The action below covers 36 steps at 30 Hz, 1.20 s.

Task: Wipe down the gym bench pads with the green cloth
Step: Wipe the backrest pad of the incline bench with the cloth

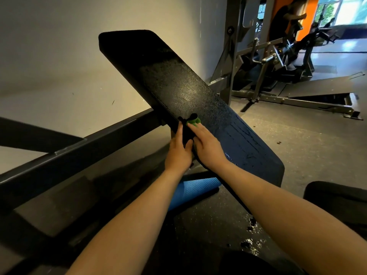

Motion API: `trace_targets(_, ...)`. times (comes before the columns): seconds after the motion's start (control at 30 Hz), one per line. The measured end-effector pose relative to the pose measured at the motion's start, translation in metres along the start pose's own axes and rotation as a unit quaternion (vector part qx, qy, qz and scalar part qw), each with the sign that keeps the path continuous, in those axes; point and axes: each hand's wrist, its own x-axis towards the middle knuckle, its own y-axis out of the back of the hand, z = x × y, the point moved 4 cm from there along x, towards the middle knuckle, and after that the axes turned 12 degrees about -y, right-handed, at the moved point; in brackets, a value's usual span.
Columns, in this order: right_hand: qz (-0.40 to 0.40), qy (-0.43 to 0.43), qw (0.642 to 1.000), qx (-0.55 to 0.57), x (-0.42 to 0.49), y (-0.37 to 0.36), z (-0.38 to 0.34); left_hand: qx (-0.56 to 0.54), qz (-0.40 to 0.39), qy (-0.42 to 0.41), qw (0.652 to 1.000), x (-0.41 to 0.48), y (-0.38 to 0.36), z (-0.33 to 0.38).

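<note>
A long black bench pad slants from the upper left to the lower right, its lower half streaked with wet marks. My left hand grips the pad's left edge near its middle, thumb on top. My right hand lies flat on the pad just beside it, pressing a small bunched green cloth under the fingertips. Only a bit of the cloth shows past my fingers.
A dark steel frame beam runs below the pad on the left. A blue rolled mat lies on the floor under the pad. Water drops spot the black floor. Another gym machine and a person are at the back right.
</note>
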Motion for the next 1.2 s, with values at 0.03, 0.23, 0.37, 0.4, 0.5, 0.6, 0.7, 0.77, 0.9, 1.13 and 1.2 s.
trace_targets(0.03,-0.003,0.015,1.0,0.015,-0.005,0.0,0.001,-0.004,-0.008,0.017,1.0,-0.006,-0.002,0.002)
trace_targets(0.23,-0.032,0.037,0.999,0.01,-0.007,0.0,0.005,-0.123,0.018,0.097,0.987,-0.031,-0.012,0.015)
trace_targets(0.37,-0.129,0.122,0.978,-0.113,-0.014,-0.013,-0.008,-0.272,0.094,0.163,0.944,-0.041,-0.016,0.02)
trace_targets(0.4,-0.151,0.134,0.972,-0.118,-0.015,-0.011,-0.011,-0.303,0.113,0.178,0.929,-0.042,-0.017,0.022)
trace_targets(0.5,-0.191,0.141,0.967,-0.095,-0.014,0.003,-0.016,-0.344,0.114,0.2,0.91,-0.037,-0.015,0.023)
trace_targets(0.6,-0.089,0.132,0.975,-0.154,-0.015,0.021,0.003,-0.292,0.1,0.208,0.928,-0.023,-0.012,0.023)
trace_targets(0.7,0.018,0.054,0.981,-0.188,-0.027,0.017,0.025,-0.191,0.144,0.166,0.957,-0.006,0.001,0.015)
trace_targets(0.77,0.041,0.042,0.982,-0.18,-0.033,0.008,0.029,-0.158,0.197,0.14,0.957,-0.001,0.02,0.009)
trace_targets(0.9,0.069,0.048,0.982,-0.168,-0.031,0.007,0.028,-0.173,0.225,0.131,0.95,0.02,0.041,0.001)
trace_targets(1.13,0.077,0.056,0.986,-0.135,-0.032,0.007,0.028,-0.048,0.142,0.044,0.988,0.035,-0.011,0.025)
trace_targets(1.2,0.072,0.064,0.987,-0.131,-0.032,0.006,0.025,-0.043,0.146,0.026,0.988,0.026,-0.016,0.021)
